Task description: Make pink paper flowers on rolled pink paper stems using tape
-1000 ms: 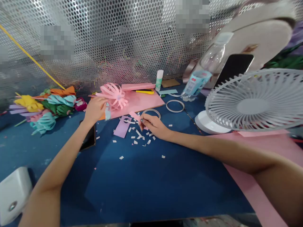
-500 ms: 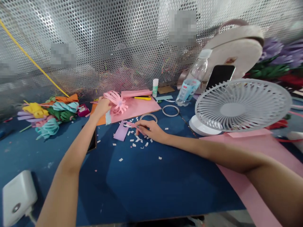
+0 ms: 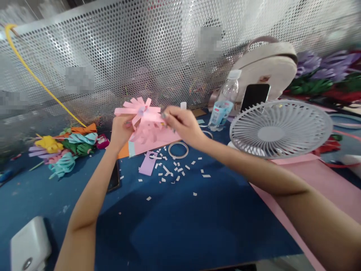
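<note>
My left hand [image 3: 122,130] is closed around the lower left side of a pink paper flower [image 3: 142,110], whose long strip petals fan out from a pale centre. At the flower's right edge, my right hand [image 3: 182,123] has its fingers pinched on a pink paper strip [image 3: 155,117]. Motion smears the fingertips a little, and I cannot tell whether that strip is joined to the flower. Beneath the hands lies pink paper [image 3: 166,136] over an orange sheet [image 3: 123,151]. A small purple paper piece [image 3: 147,166] rests on the blue table nearer me.
White paper scraps [image 3: 179,170] lie scattered around a ring [image 3: 178,155]. Colourful paper flowers [image 3: 75,146] are at left, near a dark phone [image 3: 114,178] and a white power bank [image 3: 29,244]. To the right stand a water bottle [image 3: 222,107], a fan [image 3: 270,133] and a bag [image 3: 270,64].
My right hand has lifted from beside the purple paper up to the flower's right edge, carrying a pink strip. The left hand keeps hold of the flower, which now faces more upward.
</note>
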### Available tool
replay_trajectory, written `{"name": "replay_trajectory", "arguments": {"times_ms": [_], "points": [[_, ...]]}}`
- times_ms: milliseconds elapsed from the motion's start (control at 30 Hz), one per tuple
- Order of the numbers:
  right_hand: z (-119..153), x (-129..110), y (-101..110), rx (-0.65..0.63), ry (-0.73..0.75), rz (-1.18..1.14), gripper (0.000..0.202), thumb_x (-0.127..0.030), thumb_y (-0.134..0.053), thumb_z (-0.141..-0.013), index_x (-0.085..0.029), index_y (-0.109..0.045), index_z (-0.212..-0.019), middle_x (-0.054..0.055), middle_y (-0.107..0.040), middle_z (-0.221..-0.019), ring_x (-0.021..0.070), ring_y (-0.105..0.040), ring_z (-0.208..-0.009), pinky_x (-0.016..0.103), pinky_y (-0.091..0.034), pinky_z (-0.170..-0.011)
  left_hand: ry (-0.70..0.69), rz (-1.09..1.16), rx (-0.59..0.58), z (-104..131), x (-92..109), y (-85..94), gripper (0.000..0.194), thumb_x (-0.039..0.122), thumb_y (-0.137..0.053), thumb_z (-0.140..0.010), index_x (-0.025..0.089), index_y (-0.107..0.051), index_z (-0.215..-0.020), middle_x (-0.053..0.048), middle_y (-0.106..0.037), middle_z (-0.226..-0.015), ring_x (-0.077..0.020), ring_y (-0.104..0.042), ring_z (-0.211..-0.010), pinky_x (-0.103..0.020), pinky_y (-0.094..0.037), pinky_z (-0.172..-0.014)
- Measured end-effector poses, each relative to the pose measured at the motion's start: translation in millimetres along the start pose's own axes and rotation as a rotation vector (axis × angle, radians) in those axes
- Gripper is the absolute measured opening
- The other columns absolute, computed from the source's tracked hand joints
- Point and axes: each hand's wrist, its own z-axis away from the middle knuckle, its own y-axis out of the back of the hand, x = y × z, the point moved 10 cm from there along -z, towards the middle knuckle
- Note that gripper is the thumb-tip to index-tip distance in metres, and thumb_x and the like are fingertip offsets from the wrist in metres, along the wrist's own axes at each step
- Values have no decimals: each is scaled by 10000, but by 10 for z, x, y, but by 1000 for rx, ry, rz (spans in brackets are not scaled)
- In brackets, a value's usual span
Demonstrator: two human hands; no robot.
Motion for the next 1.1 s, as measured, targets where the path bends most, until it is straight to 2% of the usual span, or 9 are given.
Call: {"name": "replay_trajectory", "arguments": {"times_ms": [133,200,300,367,433,600,767,933,1100], "points": [[-560,-380,393,195,164,8,305,-291,-491,-976,-191,-430,-695,-29,-405,-661,84,-423,-639,224,-398,-641,-2,63,59,-94,169,82,134,215,-614,-751,178,-730,-808,-21,-752,-865,-207,-682,-822,-297,-529,-773],[-737,-464,487,203,204,19,290,-249,-546,-945,-193,-463,-673,-30,-403,-644,86,-413,-617,229,-406,-638,14,86,58,-130,176,88,117,262,-641,-751,177,-715,-780,-19,-736,-814,-213,-676,-810,-311,-537,-767],[-830,-418,579,266,179,68,232,-142,-594,-872,-200,-533,-656,-24,-471,-635,102,-440,-600,252,-410,-616,31,116,58,-139,138,93,122,294,-658,-740,179,-693,-719,-12,-694,-700,-216,-665,-764,-318,-541,-732],[-829,-353,525,261,164,108,174,-133,-629,-831,-188,-591,-670,-13,-556,-667,120,-518,-654,268,-433,-656,34,115,54,-125,96,90,116,287,-651,-734,179,-695,-723,-16,-689,-691,-214,-659,-750,-319,-536,-722],[-831,-260,379,185,131,138,119,-150,-651,-813,-178,-635,-698,2,-619,-715,143,-576,-733,284,-458,-713,43,106,57,-111,49,98,118,285,-645,-732,183,-703,-744,-18,-690,-700,-210,-651,-745,-317,-528,-713],[-862,-19,139,85,29,103,62,-173,-657,-811,-204,-667,-758,29,-654,-798,200,-603,-830,337,-514,-754,41,99,93,-110,31,169,116,237,-625,-749,184,-699,-676,20,-607,-580,-157,-554,-576,-273,-463,-581],[-899,44,95,107,46,48,60,-137,-647,-810,-172,-682,-775,22,-663,-804,171,-606,-805,327,-511,-787,36,127,107,-111,47,190,124,217,-615,-751,181,-717,-690,33,-621,-593,-119,-484,-503,-243,-386,-510],[-907,53,70,81,39,4,42,-118,-649,-823,-128,-676,-792,2,-648,-764,119,-571,-740,288,-494,-776,71,109,107,-99,-9,184,134,265,-629,-746,183,-723,-698,29,-644,-604,-124,-495,-512,-243,-396,-513],[-906,79,49,66,32,6,39,-138,-661,-811,-120,-692,-797,9,-664,-772,124,-582,-725,282,-493,-747,69,95,102,-115,10,197,155,311,-644,-749,188,-711,-682,30,-647,-601,-119,-487,-504,-242,-403,-509]]}}
